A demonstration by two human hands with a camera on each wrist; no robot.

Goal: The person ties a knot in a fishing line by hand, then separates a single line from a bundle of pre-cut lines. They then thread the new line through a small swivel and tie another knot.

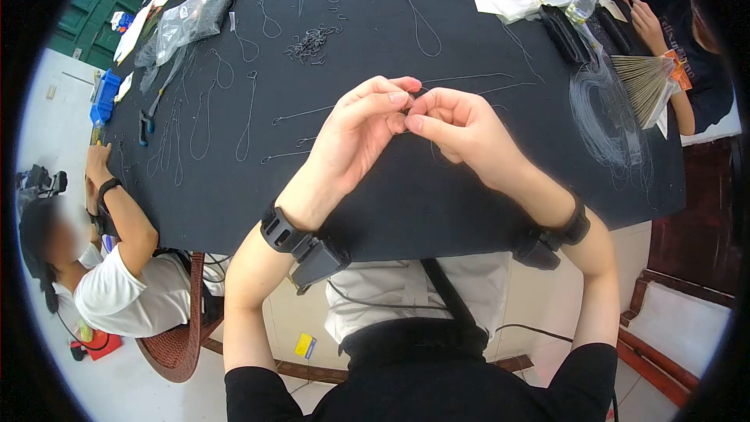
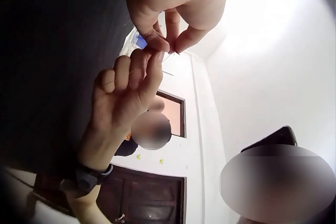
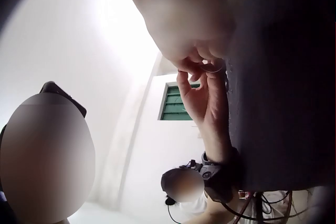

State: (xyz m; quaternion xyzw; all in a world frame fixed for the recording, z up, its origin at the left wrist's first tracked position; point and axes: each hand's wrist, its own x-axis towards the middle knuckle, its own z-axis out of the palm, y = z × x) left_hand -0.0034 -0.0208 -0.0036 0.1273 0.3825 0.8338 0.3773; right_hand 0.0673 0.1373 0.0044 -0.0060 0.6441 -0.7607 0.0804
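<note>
My left hand (image 1: 359, 125) and right hand (image 1: 465, 129) meet over the black table, fingertips nearly touching. Between them runs a thin, clear-looking line (image 2: 122, 74), which crosses the curled fingers of the right hand in the left wrist view. The right thumb and forefinger pinch it. At the left fingertips, also pinched, a tiny dark tip shows beside the line; its kind is too small to tell. In the right wrist view a curved bit of the line (image 3: 212, 69) shows by the fingers. Wire lengths with looped ends (image 1: 301, 116) lie on the cloth beneath and beside the hands.
A pile of small dark hooks (image 1: 312, 43) lies beyond the hands, with several looped lines (image 1: 248, 117) around it. Coiled clear line (image 1: 601, 125) and a black case (image 1: 564, 35) are at right. Pliers (image 1: 146, 126) and a plastic bag (image 1: 195, 19) are at left. People sit both sides.
</note>
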